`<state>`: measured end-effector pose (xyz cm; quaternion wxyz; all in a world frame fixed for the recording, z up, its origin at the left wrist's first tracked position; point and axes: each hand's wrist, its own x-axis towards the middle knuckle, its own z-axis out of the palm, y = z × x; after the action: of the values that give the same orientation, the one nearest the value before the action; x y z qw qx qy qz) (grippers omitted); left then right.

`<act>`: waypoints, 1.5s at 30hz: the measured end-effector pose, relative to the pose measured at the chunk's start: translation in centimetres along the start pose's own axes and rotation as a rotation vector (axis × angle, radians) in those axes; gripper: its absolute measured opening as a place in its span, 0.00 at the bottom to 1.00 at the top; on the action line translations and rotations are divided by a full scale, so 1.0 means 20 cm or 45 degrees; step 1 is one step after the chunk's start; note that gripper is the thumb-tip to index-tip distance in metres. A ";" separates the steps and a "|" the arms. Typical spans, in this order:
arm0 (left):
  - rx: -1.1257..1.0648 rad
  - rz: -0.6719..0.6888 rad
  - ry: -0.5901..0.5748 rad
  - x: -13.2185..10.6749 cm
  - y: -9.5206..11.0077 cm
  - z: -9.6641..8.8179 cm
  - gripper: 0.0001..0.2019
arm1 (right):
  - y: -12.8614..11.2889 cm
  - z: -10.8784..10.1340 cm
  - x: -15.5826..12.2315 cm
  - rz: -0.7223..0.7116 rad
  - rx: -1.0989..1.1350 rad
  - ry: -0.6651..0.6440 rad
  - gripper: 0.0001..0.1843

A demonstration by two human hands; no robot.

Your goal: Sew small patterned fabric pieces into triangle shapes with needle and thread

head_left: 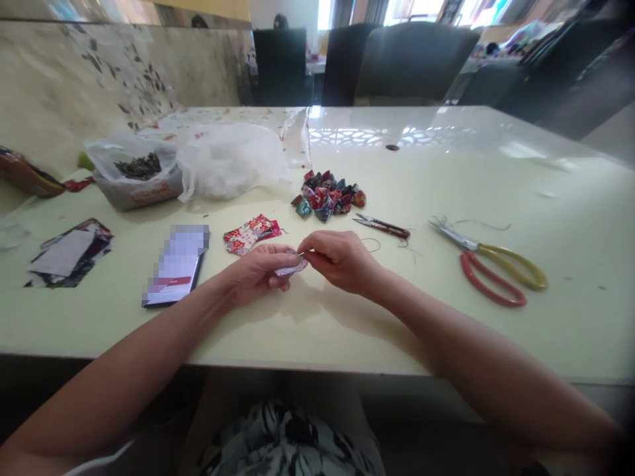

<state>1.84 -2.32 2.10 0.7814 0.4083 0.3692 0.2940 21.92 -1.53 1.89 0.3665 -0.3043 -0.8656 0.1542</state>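
My left hand (265,268) is closed on a small folded piece of fabric (292,266), pale on the side that shows. Pinched in the fingers of my right hand (340,259) is a sewing needle (300,254), of which only a short shiny length shows at the fabric's edge. Both hands meet just above the table. Behind my left hand lie red and white floral fabric pieces (248,233). A pile of small stuffed fabric pouches (330,195) sits beyond my hands. Thread snips (384,225) lie behind my right hand, with a loose thread (372,243) nearby.
Large scissors (479,248) with red and yellow handles lie at right. A phone (178,264) and a stack of fabric pieces (69,254) are at left. Farther back stand a bag of dried leaves (136,175) and a white plastic bag (233,158) on the table (570,317).
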 end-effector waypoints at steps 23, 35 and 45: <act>0.471 0.316 0.311 0.00 -0.01 0.03 0.09 | 0.03 -0.05 0.03 0.421 -0.092 0.043 0.07; 0.409 0.509 0.452 0.01 -0.03 0.01 0.12 | -0.03 0.03 0.03 0.758 0.666 -0.004 0.08; 0.285 0.400 0.400 0.02 -0.04 0.00 0.13 | -0.04 0.04 0.02 0.804 0.799 0.019 0.09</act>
<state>2.29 -2.40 1.18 0.6091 0.4939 0.4483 0.4290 20.71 -1.88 1.97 0.3822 -0.4288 -0.6390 0.5116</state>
